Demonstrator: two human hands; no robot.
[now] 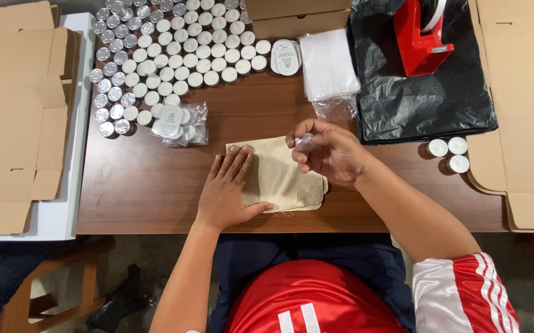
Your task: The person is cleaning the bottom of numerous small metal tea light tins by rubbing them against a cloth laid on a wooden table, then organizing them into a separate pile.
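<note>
While the left hand (227, 191) lies spread flat, pinning the cloth (282, 179) to the worktop (143, 179), the right hand (328, 151) pinches a small tin (304, 143) above it — spare tins (162, 55) massed upper left.

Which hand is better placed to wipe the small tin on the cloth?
Probably the right hand: it already pinches the small round tin just above the beige cloth. The left hand lies flat on the cloth's left part, pinning it to the wooden table.
</note>
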